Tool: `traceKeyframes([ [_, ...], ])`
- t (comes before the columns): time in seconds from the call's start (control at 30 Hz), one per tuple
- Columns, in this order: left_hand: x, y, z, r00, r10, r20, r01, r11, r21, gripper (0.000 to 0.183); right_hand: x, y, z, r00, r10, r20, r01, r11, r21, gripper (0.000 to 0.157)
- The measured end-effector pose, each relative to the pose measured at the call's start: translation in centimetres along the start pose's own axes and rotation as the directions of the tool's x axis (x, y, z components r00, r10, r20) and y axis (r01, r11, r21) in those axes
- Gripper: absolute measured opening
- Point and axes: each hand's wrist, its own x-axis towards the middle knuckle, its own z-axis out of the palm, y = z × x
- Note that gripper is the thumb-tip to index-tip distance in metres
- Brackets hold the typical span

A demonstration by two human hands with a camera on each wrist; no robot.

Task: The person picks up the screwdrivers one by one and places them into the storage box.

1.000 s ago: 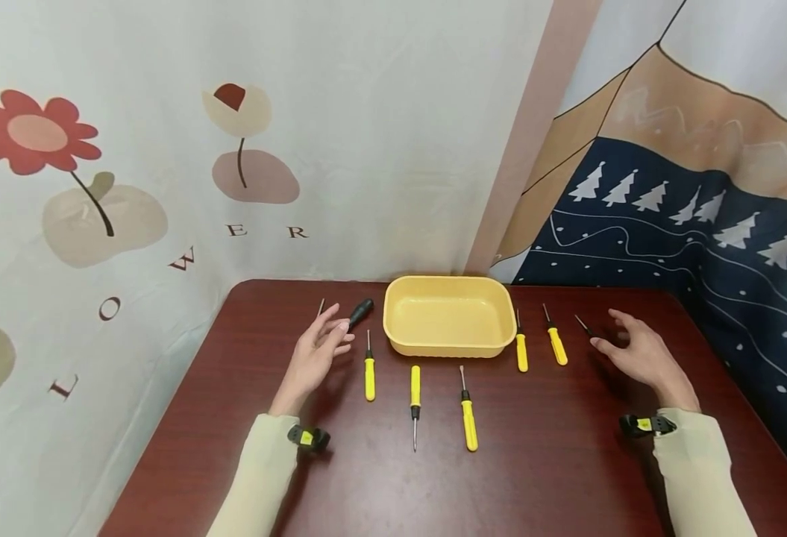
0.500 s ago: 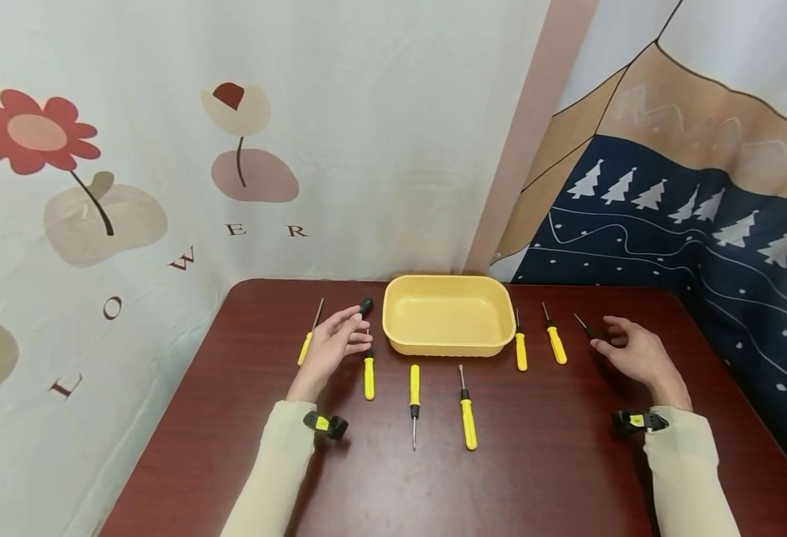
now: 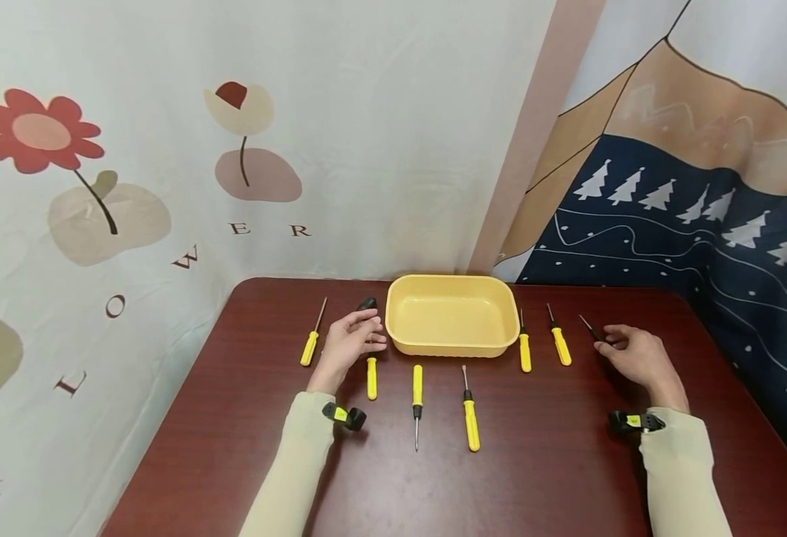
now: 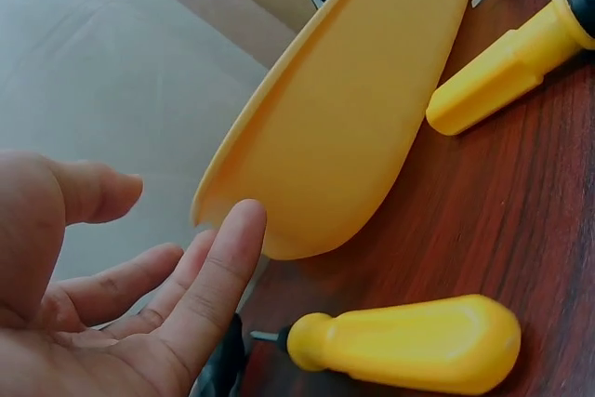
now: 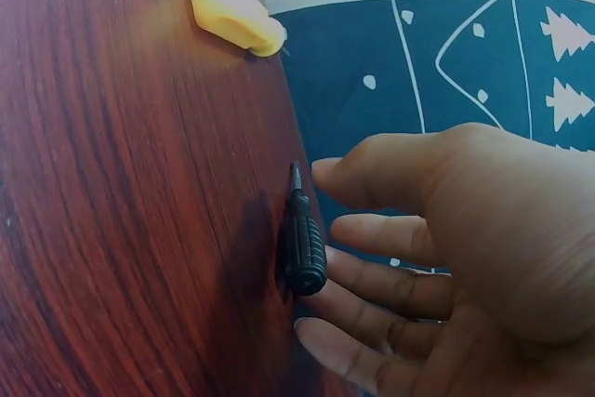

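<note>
Though empty and apart, fingers (image 4: 223, 271) of left hand (image 3: 347, 341) and right hand (image 3: 640, 356) near black screwdrivers (image 5: 305, 253), one ridged.

This is a draped tabletop corner; whether it is in a home or a studio cannot be told. Pale cloth (image 3: 393, 149), printed with a red flower (image 3: 40, 132) and the letters F, L, O, W, E, R, hangs behind a reddish-brown wood-grain table (image 3: 541, 477). At the right, softly folded navy cloth (image 3: 597, 235) bears white fir trees (image 3: 658, 195).
</note>
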Motion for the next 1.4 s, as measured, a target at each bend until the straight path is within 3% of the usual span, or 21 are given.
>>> traceKeyframes([
  [0.37,0.3,-0.7,1.1,0.999,-0.024,-0.044,0.023,1.000,-0.004,0.033,0.5,-0.3,0.6,0.999,0.010,-0.036,-0.010,1.000,-0.010,0.039],
  [0.77,0.3,-1.0,1.8,1.000,-0.015,-0.025,0.013,0.997,-0.077,0.036,0.4,-0.1,0.9,0.996,-0.002,-0.095,-0.002,0.999,-0.041,0.031],
  [1.4,0.6,-0.8,2.0,0.999,-0.026,-0.022,0.023,0.987,-0.156,0.036,0.6,0.2,0.9,0.997,0.005,-0.082,-0.008,0.999,-0.036,0.031],
])
